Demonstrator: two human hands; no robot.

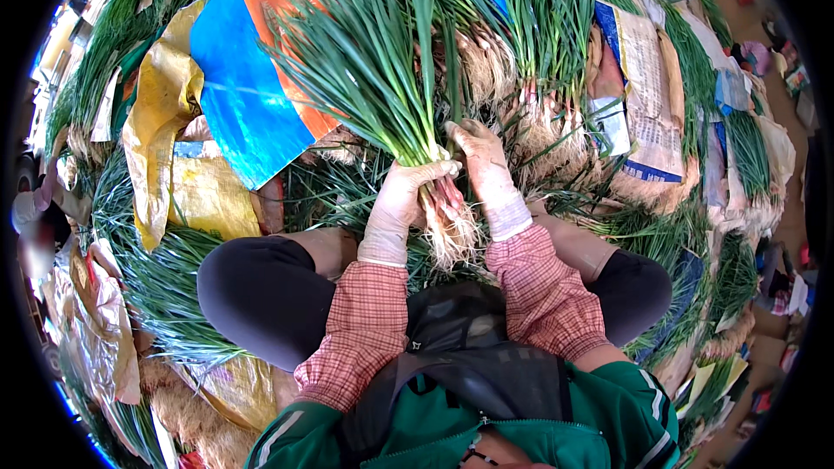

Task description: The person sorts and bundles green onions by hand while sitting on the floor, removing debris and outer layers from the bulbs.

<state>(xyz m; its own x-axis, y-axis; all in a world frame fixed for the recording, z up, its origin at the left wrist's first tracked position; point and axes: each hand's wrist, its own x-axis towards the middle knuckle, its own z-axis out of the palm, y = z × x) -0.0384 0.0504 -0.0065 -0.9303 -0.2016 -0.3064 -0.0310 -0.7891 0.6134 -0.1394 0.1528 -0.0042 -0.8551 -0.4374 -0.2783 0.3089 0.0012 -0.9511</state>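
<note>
My left hand (407, 194), in a pale glove, is wrapped round a bunch of spring onions (400, 108) just above the roots. The long green leaves fan up and away from me, and the reddish bulbs and pale stringy roots (453, 230) hang below the fist. Close beside the bunch on its right is my gloved right hand (482, 161), fingers curled in. A green leaf runs down to its fingertips, but what they pinch is hidden. Checked sleeves cover both forearms.
Beyond my hands stand more spring onion bundles (552, 113), roots toward me. A blue and orange sheet (252, 78) and a yellow woven sack (213, 187) lie at the left. A printed white sack (651, 91) lies at the right. Loose spring onions (174, 287) surround my bent legs.
</note>
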